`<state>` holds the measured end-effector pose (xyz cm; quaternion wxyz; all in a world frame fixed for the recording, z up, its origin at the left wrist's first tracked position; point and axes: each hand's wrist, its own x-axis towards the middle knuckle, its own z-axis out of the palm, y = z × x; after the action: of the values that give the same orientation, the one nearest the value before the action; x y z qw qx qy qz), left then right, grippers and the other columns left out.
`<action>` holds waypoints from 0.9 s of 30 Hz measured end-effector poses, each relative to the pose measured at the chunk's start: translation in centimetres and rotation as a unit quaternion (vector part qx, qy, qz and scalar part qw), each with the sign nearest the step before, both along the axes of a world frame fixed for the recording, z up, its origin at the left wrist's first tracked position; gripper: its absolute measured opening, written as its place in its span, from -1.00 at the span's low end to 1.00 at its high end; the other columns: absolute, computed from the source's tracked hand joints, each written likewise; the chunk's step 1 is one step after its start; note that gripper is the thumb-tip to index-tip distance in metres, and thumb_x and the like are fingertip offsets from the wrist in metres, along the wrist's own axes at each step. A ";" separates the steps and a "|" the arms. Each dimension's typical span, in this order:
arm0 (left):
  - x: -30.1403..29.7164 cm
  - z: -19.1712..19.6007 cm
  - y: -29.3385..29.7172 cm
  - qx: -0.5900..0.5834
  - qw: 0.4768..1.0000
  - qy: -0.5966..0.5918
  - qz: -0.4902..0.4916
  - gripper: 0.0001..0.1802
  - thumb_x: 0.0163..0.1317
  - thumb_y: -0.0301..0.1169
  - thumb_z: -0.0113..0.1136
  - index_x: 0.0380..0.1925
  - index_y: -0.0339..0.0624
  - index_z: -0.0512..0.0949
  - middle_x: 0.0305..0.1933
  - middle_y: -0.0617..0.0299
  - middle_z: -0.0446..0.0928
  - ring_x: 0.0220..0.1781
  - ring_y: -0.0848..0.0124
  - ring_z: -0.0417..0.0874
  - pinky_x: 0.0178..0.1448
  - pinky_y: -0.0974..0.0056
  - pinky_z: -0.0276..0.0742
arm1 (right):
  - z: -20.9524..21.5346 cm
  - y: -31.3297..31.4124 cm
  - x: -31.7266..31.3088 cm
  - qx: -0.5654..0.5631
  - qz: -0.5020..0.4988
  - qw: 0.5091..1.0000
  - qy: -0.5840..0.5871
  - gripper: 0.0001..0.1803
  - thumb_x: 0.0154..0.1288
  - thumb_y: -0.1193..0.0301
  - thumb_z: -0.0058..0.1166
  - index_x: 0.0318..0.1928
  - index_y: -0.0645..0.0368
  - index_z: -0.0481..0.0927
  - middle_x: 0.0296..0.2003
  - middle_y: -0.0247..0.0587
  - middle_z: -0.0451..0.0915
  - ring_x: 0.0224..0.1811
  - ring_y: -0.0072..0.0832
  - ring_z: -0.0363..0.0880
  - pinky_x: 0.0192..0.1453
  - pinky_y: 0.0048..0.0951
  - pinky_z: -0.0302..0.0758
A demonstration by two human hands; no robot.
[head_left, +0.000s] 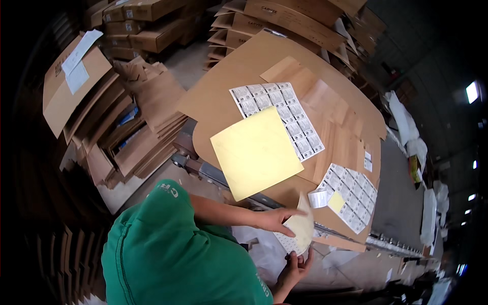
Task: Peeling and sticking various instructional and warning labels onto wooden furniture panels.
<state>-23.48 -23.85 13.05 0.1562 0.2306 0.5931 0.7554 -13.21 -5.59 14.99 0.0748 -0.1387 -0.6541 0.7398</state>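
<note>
Between my hands, in front of the cardboard, is a curled label sheet (303, 230), with cream backing showing and small printed marks along its lower left part. My left hand (277, 219) grips its upper left edge, fingers lying over it and thumb below. At its bottom edge, my right hand (296, 268) pinches it between thumb and fingers. Beyond them lies a large pale yellow sheet (256, 152), overlapping a printed label sheet (300, 127). To the right, a second printed label sheet (351, 195) carries a small yellow square (336, 202) at its left side.
A wood-grain panel (325, 114) rests on the large cardboard (218, 91). A small whitish roll (318, 199) sits by the cardboard's near edge. Stacked cartons (147, 30) stand at the back, flattened cardboard (157, 107) at left. A conveyor rail (391, 244) runs along the near right.
</note>
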 end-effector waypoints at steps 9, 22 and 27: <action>-4.1 2.8 1.6 -0.103 0.994 0.040 -0.002 -0.54 -0.05 -0.46 0.30 -0.05 -0.24 0.53 -0.04 0.05 0.57 0.00 0.20 0.58 0.08 0.25 0.44 | 1.8 5.2 -8.7 -0.036 0.147 0.988 -0.030 -0.45 0.13 0.62 0.10 0.17 0.34 0.31 -0.02 0.01 0.48 -0.01 -0.34 0.48 0.06 -0.40 0.42; 1.1 -7.1 -5.7 -0.683 0.637 0.064 0.353 0.02 -0.29 -0.16 0.38 0.31 0.20 0.17 0.41 -0.11 -0.01 0.43 -0.07 0.01 0.31 -0.22 0.04 | -1.0 8.9 -16.3 0.019 0.277 0.961 -0.004 -0.66 0.12 0.65 0.03 -0.04 0.40 0.47 0.00 0.03 0.46 -0.01 -0.30 0.46 0.14 -0.34 0.40; 1.6 -10.6 -6.8 -0.686 0.640 0.012 0.345 0.05 -0.27 -0.24 0.44 0.32 0.22 0.13 0.40 0.02 0.06 0.43 0.01 0.05 0.28 -0.16 0.07 | -3.7 8.6 -16.8 0.013 0.329 0.930 -0.165 -0.64 0.20 0.40 0.20 0.03 0.01 0.53 -0.39 -0.21 0.54 -0.47 -0.58 0.44 -0.41 -0.48 0.47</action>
<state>-21.84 -30.67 2.44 -0.0096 -0.1548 0.9796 0.1274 -30.01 2.97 11.32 -0.2799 -0.0344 -0.6760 0.6809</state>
